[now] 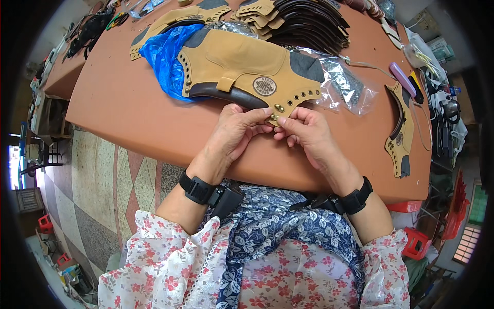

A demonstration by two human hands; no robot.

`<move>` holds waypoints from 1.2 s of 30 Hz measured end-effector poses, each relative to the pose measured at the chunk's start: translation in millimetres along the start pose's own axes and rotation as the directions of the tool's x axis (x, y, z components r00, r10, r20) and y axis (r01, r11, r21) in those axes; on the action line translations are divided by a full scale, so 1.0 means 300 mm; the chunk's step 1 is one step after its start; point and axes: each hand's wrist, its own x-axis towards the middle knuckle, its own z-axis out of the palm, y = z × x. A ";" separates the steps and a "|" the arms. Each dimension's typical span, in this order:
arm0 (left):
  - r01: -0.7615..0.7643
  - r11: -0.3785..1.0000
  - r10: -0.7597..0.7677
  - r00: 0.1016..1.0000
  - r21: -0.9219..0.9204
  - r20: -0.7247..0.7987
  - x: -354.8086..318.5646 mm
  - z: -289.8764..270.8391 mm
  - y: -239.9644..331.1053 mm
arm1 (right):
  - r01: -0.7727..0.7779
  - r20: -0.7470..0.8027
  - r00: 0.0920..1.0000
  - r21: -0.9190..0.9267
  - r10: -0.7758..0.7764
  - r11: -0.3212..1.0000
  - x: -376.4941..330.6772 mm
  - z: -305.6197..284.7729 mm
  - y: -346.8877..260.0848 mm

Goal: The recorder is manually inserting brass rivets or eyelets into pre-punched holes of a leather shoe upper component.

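Observation:
A tan shoe upper (242, 56) lies on the table in front of me, with a dark brown padded collar, grey end patches, a round label and rows of eyelets. Its near tip carries several brass-coloured lace hooks. My left hand (239, 129) pinches the left side of that tip, thumb on top beside the hooks. From the other side, my right hand (307, 135) grips the same tip, its thumb close to the lowest hook. The fingers under the tip are partly hidden.
Under the upper sit a blue plastic bag (167, 62) and a clear bag of small dark parts (346, 85). A stack of uppers (311, 23) stands at the back. Another upper (403, 139) lies at the right, near a purple-handled tool (402, 78). The table's rounded edge (170, 147) faces me.

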 end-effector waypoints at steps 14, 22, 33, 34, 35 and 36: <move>0.018 1.000 -0.018 0.999 0.019 0.035 -0.004 -0.020 -0.001 | -0.027 0.058 0.998 0.002 0.027 1.000 0.005 -0.002 -0.016; 0.015 1.000 -0.017 0.994 0.018 0.110 -0.011 -0.023 0.003 | 0.066 0.040 0.997 0.003 -0.066 0.998 -0.003 0.015 -0.014; 0.014 0.998 -0.023 0.986 0.054 0.163 -0.019 0.015 0.001 | 0.200 -0.047 0.979 0.098 -0.196 0.975 0.020 0.051 0.019; 0.014 0.999 -0.021 0.986 0.045 0.164 -0.019 0.013 0.000 | 0.218 -0.047 0.975 0.078 -0.215 0.973 0.024 0.057 0.025; 0.014 0.999 -0.020 0.986 0.035 0.165 -0.020 0.010 0.000 | 0.236 -0.046 0.971 0.058 -0.234 0.970 0.026 0.063 0.030; 0.014 1.000 -0.018 0.985 0.024 0.169 -0.017 0.004 0.000 | 0.254 -0.045 0.967 0.038 -0.252 0.966 0.026 0.069 0.031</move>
